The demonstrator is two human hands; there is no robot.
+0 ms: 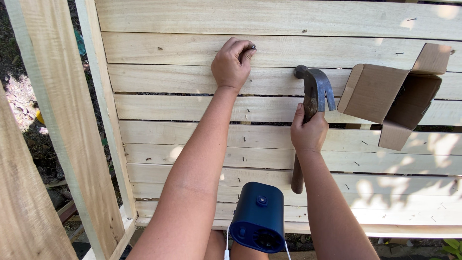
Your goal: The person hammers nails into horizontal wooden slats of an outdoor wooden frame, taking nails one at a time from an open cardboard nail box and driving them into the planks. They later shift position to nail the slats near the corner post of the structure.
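One package shows: a small brown cardboard box (392, 98) lying on the pale wooden slats (269, 21) at the upper right, just beside the hammer head. It is plain, unprinted card, tipped on its side with its mouth open toward the right, so the shaded inside shows. Three flaps stand open: one at the top, one broad at the left, one hanging at the bottom

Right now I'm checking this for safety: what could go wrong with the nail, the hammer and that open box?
1. The left hand pinches the nail at its fingertips; a stray blow could strike them.
2. The right hand holds the claw hammer high near the head; the swing may lack control.
3. The open cardboard box lies beside the hammer; a swing might knock it.
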